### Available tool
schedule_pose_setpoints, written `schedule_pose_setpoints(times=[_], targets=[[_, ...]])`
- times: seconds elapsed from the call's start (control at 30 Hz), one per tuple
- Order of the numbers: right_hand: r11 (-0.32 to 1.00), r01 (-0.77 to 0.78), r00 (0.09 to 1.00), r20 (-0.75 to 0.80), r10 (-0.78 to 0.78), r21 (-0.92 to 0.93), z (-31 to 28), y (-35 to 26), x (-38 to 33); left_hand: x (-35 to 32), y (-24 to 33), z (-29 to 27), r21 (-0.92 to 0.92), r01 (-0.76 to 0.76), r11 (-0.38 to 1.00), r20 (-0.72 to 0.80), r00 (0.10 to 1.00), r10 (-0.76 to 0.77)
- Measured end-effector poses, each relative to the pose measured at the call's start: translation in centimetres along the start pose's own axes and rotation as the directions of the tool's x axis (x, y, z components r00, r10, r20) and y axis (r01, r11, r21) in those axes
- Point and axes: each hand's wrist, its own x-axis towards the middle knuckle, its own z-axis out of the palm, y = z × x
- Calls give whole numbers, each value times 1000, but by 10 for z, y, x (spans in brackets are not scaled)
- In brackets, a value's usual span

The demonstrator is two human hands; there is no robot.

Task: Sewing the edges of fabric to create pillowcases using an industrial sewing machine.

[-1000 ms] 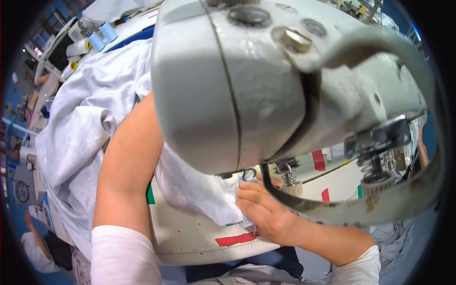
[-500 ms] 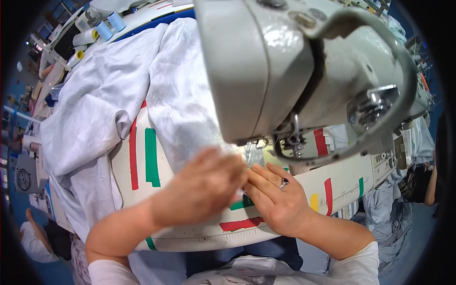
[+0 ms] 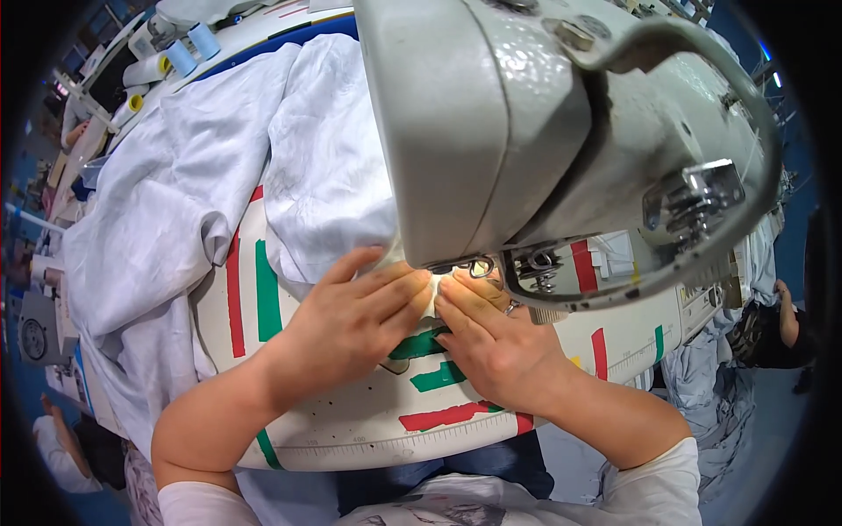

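Note:
White cloth [image 3: 324,158] lies on the machine bed [image 3: 351,421], its near edge reaching under the grey-white sewing machine head [image 3: 447,131]. My left hand [image 3: 355,311] is closed at that edge, fingers pressed together toward the needle area and thumb hidden beneath. Opposite it, my right hand [image 3: 504,351] rests with fingers stretched out, their tips beside the left fingertips, just below the machine head. A small pale bit of cloth [image 3: 430,302] shows between the two hands. The needle and most of what lies under my fingers are hidden.
More white cloth [image 3: 167,202] drapes over the bed's left side. Red tape [image 3: 235,298] and green tape [image 3: 267,294] mark the bed. A curved metal guard [image 3: 772,149] arches at right. Thread cones [image 3: 145,70] stand far left. Another person's arm [image 3: 787,316] shows at right.
My left hand, blurred and raised before, has come down and steadied on the cloth beside my right hand. The right fingers have moved slightly left and farther under the machine head.

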Motion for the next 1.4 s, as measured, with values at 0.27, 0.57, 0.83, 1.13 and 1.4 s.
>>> schedule_pose_setpoints(times=[0.27,0.57,0.83,1.13,1.4], targets=[[998,-56,998,-27,56,-10,0,2,-3,3,-19,1,3,-60,998,74,995,59],[987,-160,986,45,159,24,0,-1,0,1,-40,28,-102,-66,993,-155,987,50],[992,-124,992,15,124,18,1,4,1,7,-35,10,-110,5,994,-56,998,-11],[995,-97,995,-6,97,18,-6,0,5,6,-33,-1,-7,19,1000,-182,983,-20],[990,-88,992,-77,97,106,-13,-22,-31,-49,-86,-38,230,555,799,-446,790,-421]])
